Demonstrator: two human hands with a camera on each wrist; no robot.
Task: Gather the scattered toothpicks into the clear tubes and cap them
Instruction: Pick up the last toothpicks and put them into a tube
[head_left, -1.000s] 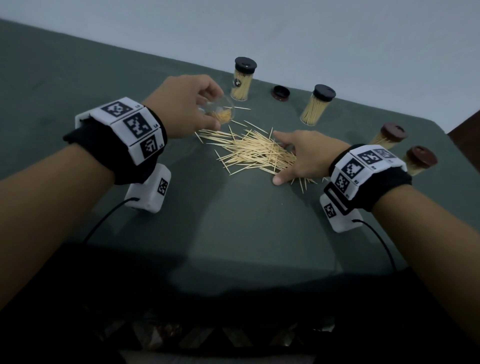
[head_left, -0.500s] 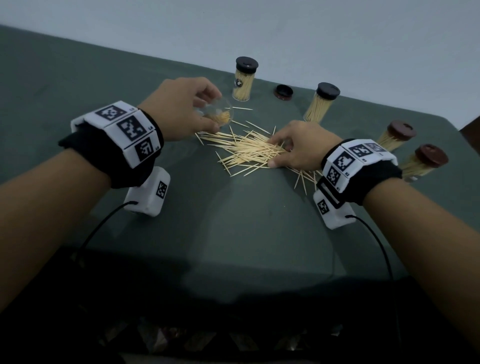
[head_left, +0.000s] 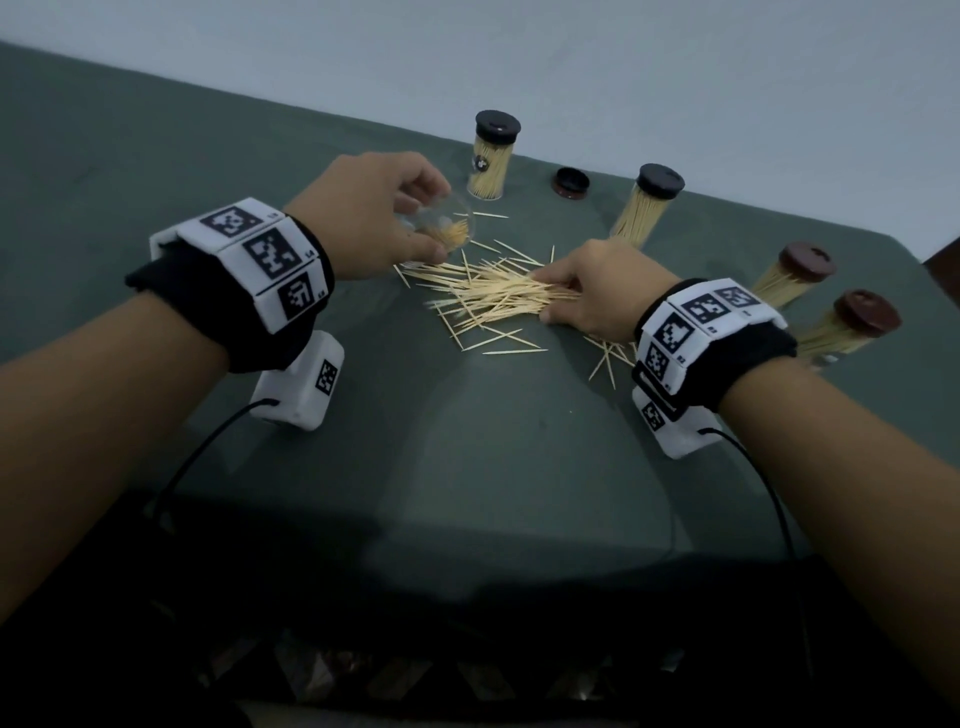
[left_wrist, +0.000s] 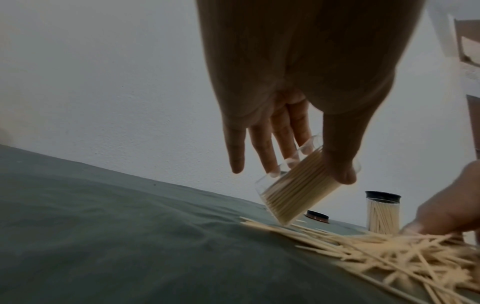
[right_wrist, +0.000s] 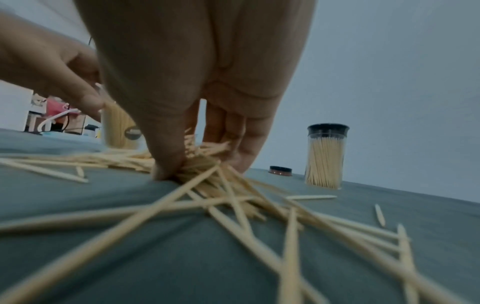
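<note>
A heap of loose toothpicks (head_left: 488, 299) lies on the green cloth in the middle of the table. My left hand (head_left: 387, 218) grips an uncapped clear tube (head_left: 447, 228), partly filled and tilted with its mouth toward the heap; the left wrist view shows the tube (left_wrist: 298, 195) held between thumb and fingers just above the cloth. My right hand (head_left: 587, 291) pinches a bunch of toothpicks (right_wrist: 200, 162) at the heap's right end, thumb and fingers pressed down on the cloth. A loose dark cap (head_left: 571, 182) lies at the back.
Two filled tubes with black caps (head_left: 493, 153) (head_left: 647, 208) stand behind the heap. Two brown-capped filled tubes (head_left: 797, 273) (head_left: 852, 325) stand at the right. A few stray toothpicks (head_left: 608, 358) lie under my right wrist. The table's front edge is dark.
My right hand went from lying flat on the heap to closing its fingers round a bunch of toothpicks, drawing back to the right. The left hand kept the tube almost still.
</note>
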